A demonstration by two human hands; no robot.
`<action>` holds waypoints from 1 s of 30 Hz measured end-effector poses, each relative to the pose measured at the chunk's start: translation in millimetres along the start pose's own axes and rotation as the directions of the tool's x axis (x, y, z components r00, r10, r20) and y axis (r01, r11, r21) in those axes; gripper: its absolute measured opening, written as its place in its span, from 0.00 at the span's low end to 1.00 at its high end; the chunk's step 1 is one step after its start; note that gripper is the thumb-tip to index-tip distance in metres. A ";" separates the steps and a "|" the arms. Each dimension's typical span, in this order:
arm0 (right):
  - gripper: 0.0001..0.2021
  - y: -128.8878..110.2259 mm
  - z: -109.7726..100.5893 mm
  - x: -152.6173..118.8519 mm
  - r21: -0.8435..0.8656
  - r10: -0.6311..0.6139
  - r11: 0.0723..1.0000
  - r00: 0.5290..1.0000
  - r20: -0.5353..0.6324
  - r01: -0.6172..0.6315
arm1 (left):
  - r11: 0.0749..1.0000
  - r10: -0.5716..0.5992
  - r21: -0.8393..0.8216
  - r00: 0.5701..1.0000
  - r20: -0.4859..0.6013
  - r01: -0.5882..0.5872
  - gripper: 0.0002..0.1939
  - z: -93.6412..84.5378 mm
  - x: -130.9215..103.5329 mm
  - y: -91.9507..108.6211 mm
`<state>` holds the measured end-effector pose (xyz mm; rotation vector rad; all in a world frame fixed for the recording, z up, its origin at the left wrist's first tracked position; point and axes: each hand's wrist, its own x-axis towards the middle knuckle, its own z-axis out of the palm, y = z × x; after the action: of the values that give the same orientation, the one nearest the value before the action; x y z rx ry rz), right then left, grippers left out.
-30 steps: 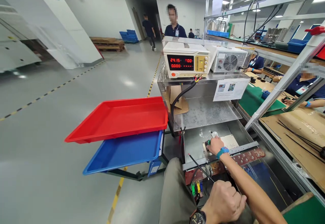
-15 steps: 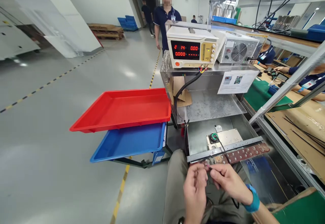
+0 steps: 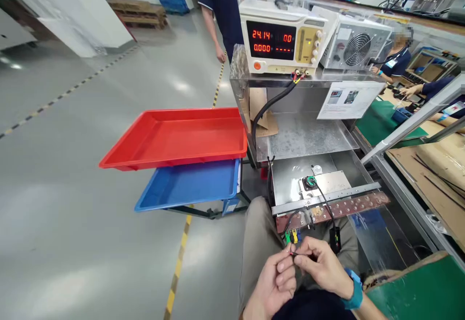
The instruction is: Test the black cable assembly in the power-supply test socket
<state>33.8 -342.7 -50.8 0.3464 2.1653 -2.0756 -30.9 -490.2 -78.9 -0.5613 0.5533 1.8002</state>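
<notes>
Low in the head view, above my lap, my left hand (image 3: 276,275) is closed, thumb and forefinger pinching the end of a thin wire (image 3: 293,253) that shows a bit of red. My right hand (image 3: 323,264), wearing a teal wristband, pinches the dark part of the same wire from the other side. Just beyond my fingertips hang green, yellow and blue connectors (image 3: 293,236). A small black box (image 3: 334,239) dangles on a cable to the right. That cable comes from a round green-ringed connector (image 3: 310,181) on a flat silver unit (image 3: 332,183) in the metal drawer.
A brown strip with holes (image 3: 341,207) fronts the drawer (image 3: 286,184). Above stands a lit power supply (image 3: 272,39) beside a fan-backed unit (image 3: 358,44). Left are a red tray (image 3: 181,138) and a blue tray (image 3: 192,184). A person (image 3: 221,10) stands behind; others sit right.
My view has tipped downward. My hands stay together, with the left palm turned more upward. The coloured connectors and black box now show more clearly.
</notes>
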 end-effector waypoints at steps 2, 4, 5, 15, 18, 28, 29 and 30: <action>0.13 2.8 5.5 4.6 -0.303 0.014 0.952 0.994 -0.104 -0.045 | 0.971 0.199 0.169 0.966 -0.167 -0.171 0.19 -9.6 5.4 -2.1; 0.11 6.9 10.8 11.7 -0.563 0.002 0.818 0.980 -0.197 -0.115 | 0.844 0.464 0.413 0.851 -0.245 -0.341 0.27 -18.5 10.9 -4.6; 0.11 9.3 13.1 15.7 -0.649 -0.005 0.747 0.974 -0.225 -0.146 | 0.764 0.558 0.521 0.796 -0.237 -0.381 0.30 -22.6 13.4 -5.7; 0.08 5.7 20.0 41.1 -0.855 0.093 0.452 0.966 -0.239 -0.255 | -0.042 0.701 0.977 0.691 0.178 -0.210 0.21 -27.9 17.2 -7.2; 0.08 1.0 18.0 45.7 -0.858 0.111 0.448 0.968 -0.225 -0.250 | -0.205 0.696 0.969 0.676 0.242 -0.135 0.20 -25.8 17.1 -5.1; 0.06 15.6 18.4 47.3 -0.805 0.081 0.540 0.968 -0.239 -0.244 | -0.406 0.739 0.908 0.548 0.392 -0.103 0.18 -50.3 40.6 1.9; 0.06 17.8 19.0 47.4 -0.799 0.078 0.547 0.966 -0.247 -0.249 | -0.413 0.748 0.907 0.538 0.389 -0.082 0.18 -52.7 44.3 1.5; 0.06 19.9 19.4 47.7 -0.793 0.080 0.554 0.964 -0.252 -0.253 | -0.418 0.756 0.906 0.530 0.385 -0.061 0.18 -54.7 47.7 1.2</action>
<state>-8.8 -357.5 -82.7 0.6030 2.7697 -0.7489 -39.4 -489.5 -151.0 0.6243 2.7210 1.1341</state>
